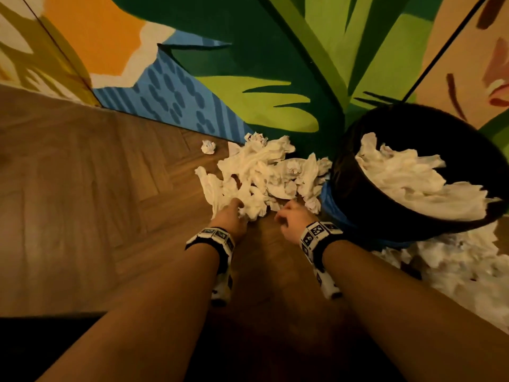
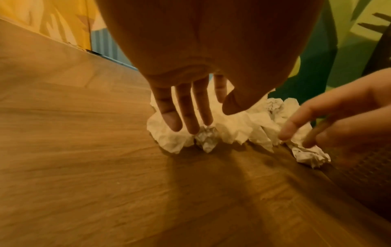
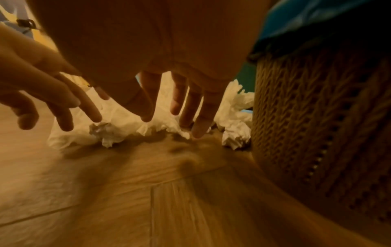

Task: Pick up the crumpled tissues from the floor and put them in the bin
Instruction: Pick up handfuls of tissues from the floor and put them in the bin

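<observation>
A heap of white crumpled tissues (image 1: 264,172) lies on the wooden floor against the painted wall, just left of a dark woven bin (image 1: 385,210). White tissues (image 1: 407,177) fill part of the bin. My left hand (image 1: 234,213) reaches into the near left edge of the heap, fingers spread and straight (image 2: 186,117), holding nothing. My right hand (image 1: 292,216) hovers at the heap's near right edge with fingers extended downward (image 3: 198,120), touching the tissue edge. In the right wrist view the bin's woven wall (image 3: 317,125) stands close on the right.
One small tissue ball (image 1: 208,146) lies apart, left of the heap near the wall. More white tissues (image 1: 457,260) lie on the floor to the right of the bin. The colourful painted wall (image 1: 248,78) closes off the far side. Bare wooden floor (image 1: 82,188) stretches left.
</observation>
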